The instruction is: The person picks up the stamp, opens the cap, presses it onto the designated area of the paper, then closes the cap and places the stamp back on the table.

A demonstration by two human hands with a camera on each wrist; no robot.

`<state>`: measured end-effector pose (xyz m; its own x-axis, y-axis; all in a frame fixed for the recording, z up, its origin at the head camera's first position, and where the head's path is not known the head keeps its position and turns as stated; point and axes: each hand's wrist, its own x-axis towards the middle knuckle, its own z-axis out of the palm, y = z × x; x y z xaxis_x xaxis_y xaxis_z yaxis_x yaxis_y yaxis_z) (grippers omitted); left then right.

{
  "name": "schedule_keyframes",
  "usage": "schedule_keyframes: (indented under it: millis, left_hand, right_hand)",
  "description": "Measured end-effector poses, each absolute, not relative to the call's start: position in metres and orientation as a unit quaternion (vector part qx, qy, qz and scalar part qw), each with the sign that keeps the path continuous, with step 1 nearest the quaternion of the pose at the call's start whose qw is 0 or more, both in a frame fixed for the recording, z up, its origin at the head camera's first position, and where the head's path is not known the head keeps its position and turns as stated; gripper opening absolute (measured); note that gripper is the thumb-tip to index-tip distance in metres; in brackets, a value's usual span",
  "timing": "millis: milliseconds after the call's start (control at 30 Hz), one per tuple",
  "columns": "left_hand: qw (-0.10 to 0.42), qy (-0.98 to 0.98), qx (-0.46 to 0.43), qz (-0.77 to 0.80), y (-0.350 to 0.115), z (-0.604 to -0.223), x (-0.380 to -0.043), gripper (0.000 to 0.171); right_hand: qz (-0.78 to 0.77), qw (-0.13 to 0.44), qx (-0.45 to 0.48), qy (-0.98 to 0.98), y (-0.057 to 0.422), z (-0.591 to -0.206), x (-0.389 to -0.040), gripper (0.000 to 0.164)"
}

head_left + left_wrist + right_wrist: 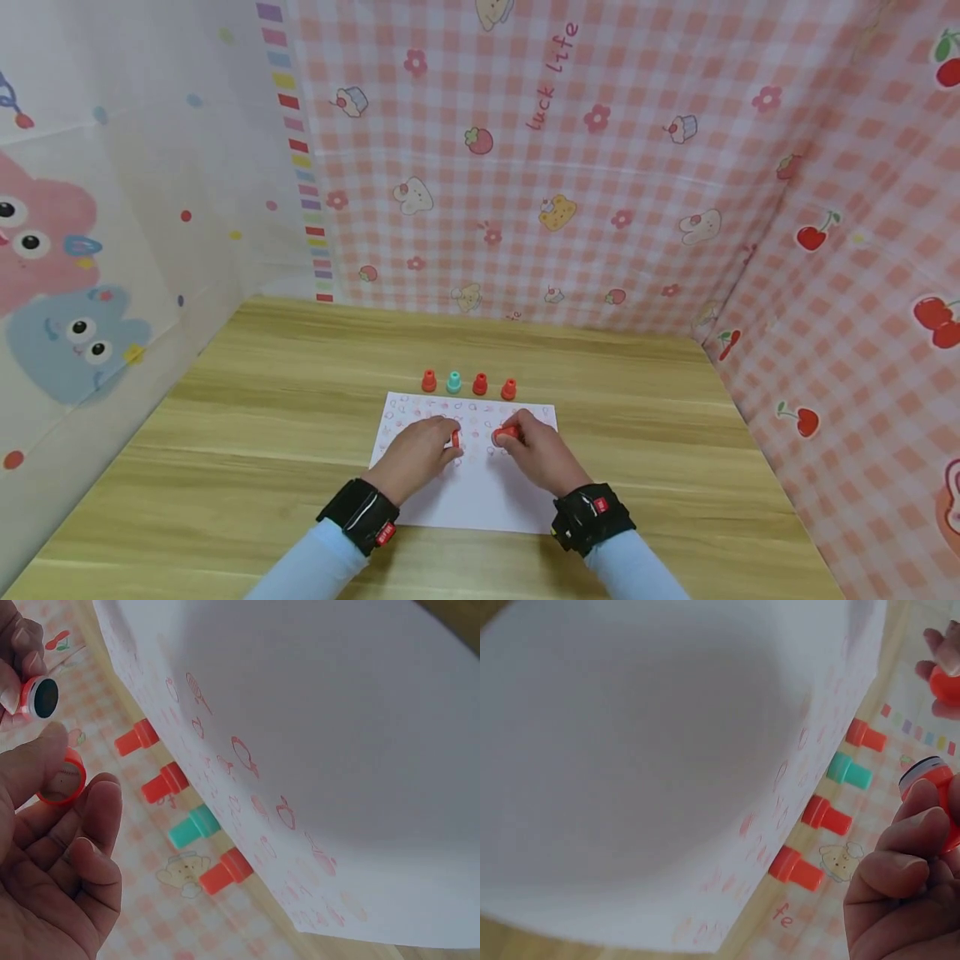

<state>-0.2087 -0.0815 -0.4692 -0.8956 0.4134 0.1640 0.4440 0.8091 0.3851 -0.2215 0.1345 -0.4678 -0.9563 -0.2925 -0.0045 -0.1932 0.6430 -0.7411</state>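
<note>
My left hand [417, 454] pinches a round red cap [63, 778] between thumb and fingers, its hollow side showing in the left wrist view. In my right hand [546, 454] is a red stamp [933, 778] with a pale collar and a dark round face, gripped by the curled fingers. The two hands are apart, over a white sheet of paper [480, 500]. Small red and pink printed outlines cover the sheet's far part. Its near part looks plain white.
Beyond the paper's far edge several capped stamps stand in a row: a red one [428, 382] at left, a teal one [453, 383], then two red ones [480, 385]. The wooden table [300, 367] meets a checked cloth backdrop [510, 183] behind.
</note>
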Motion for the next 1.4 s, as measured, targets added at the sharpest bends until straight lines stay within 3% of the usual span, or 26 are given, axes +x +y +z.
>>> schedule_keyframes:
  millis: [333,767,1400]
  left_hand:
    - [0.024,-0.941,-0.241,-0.238,-0.077,-0.471,-0.207,0.027]
    - [0.034,-0.923,-0.294,-0.246,-0.075,-0.476,-0.209,0.012]
    - [0.048,-0.916,-0.286,-0.276,-0.074,-0.465,-0.210,0.018]
  right_hand:
    - [-0.495,0.092,-0.118,0.856,0.121,-0.473,-0.211,0.013]
    - [-0.540,0.122,-0.099,0.827,0.115,-0.475,-0.210,0.018]
    - [-0.596,0.142,-0.103,0.784,0.114,-0.470,-0.212,0.020]
